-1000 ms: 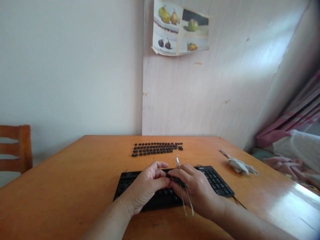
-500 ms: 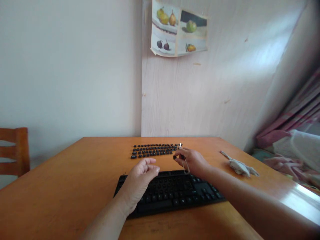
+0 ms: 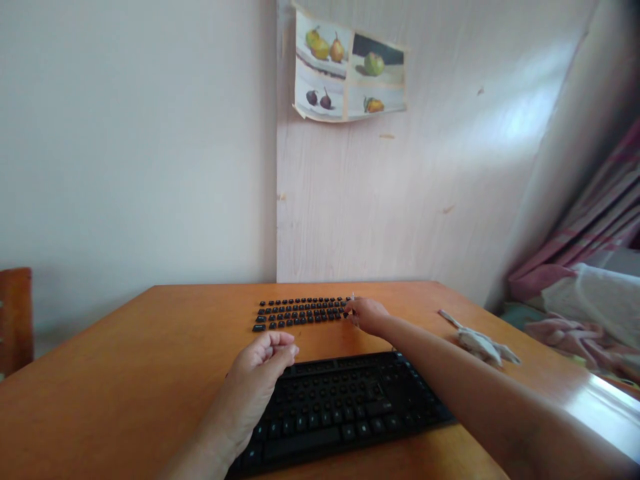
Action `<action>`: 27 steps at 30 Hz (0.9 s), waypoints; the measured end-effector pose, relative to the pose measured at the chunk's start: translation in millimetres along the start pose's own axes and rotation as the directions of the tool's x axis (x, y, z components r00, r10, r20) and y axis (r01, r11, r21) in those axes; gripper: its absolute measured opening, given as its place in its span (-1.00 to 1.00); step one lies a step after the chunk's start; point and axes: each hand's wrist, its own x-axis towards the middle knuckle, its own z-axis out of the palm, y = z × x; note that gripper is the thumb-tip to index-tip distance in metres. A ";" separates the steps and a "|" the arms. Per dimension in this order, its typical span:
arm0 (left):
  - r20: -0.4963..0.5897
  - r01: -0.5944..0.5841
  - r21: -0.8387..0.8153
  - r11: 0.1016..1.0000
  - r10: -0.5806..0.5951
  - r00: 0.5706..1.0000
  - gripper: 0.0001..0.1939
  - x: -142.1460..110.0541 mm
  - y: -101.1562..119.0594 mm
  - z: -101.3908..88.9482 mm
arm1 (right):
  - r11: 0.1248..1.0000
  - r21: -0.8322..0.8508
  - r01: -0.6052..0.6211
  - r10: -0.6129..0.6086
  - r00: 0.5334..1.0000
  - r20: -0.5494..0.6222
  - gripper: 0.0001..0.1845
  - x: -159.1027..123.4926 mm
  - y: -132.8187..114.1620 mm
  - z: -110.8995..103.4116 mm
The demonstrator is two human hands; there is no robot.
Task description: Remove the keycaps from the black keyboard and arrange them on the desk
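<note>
My right hand (image 3: 369, 315) reaches past the keyboard to the right end of the keycap rows. Its fingers are closed around a thin wire keycap puller (image 3: 353, 297), mostly hidden by the hand. At the fingertips, by the end of a row, sits a small black keycap (image 3: 346, 315); whether it rests on the table I cannot tell. My left hand (image 3: 263, 367) hovers over the left part of the black keyboard (image 3: 330, 437), thumb and curled fingertips together, nothing visible in them. Much of the keyboard's upper area lacks caps. Loose black keycaps (image 3: 300, 310) lie in several rows behind it.
A crumpled pale glove or cloth (image 3: 483, 343) with a flat strip lies on the right of the wooden table (image 3: 125, 373). A chair back (image 3: 15, 320) stands at far left. Fruit pictures (image 3: 350, 73) hang on the wall. Fabric (image 3: 560, 333) is heaped at right.
My right hand has moved forward from above the keyboard to the keycap rows, carrying the keycap and puller. My left hand's thumb and fingers have drawn closer together. The view has shifted slightly.
</note>
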 end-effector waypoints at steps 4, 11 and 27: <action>-0.010 0.002 0.027 1.000 -0.002 1.000 -0.61 1.0 -0.8 -0.4 | 1.000 -0.003 0.006 -0.006 1.000 0.020 -0.69 6.7 2.6 3.0; -0.016 -0.004 0.039 0.999 0.004 1.000 -0.61 0.6 -0.7 -0.3 | 0.999 0.027 0.036 -0.036 0.999 0.007 -0.70 6.7 3.1 5.8; 0.030 -0.048 0.067 0.997 0.046 0.998 -0.63 -0.3 -0.9 3.9 | 0.786 0.602 0.143 -0.004 0.974 -0.227 -0.69 -95.0 -19.2 -52.5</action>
